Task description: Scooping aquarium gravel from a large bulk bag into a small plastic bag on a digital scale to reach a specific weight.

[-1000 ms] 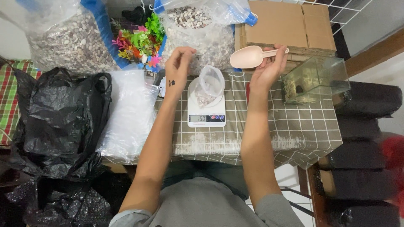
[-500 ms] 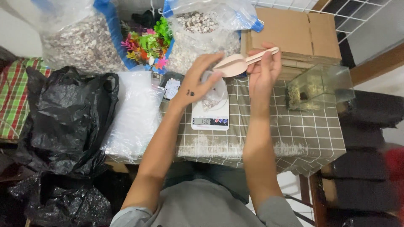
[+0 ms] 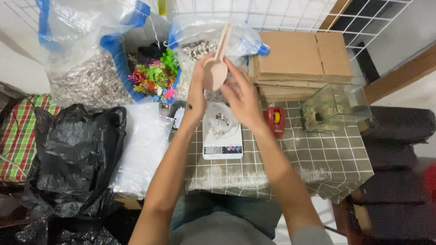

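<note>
A beige plastic scoop (image 3: 214,72) stands almost upright, handle pointing away from me, bowl down over a small clear bag (image 3: 221,120) that holds a few pebbles. The bag sits on a white digital scale (image 3: 222,146). My left hand (image 3: 197,93) cups the left side of the scoop's bowl. Fingers of my right hand (image 3: 243,97) press on its right side. Both hands hover just above the bag's mouth.
Behind the scale are two big clear sacks of pebbles (image 3: 91,77) (image 3: 197,47), with colourful plastic plants (image 3: 152,77) between them. A red tape dispenser (image 3: 275,120), a small glass tank (image 3: 334,106) and flat cardboard boxes (image 3: 299,59) lie right. Black bags (image 3: 68,154) and clear bags (image 3: 145,145) lie left.
The scoop swung from lying sideways in my right hand to upright over the bag. My left hand rose from the bag to the scoop's bowl. The view moved closer.
</note>
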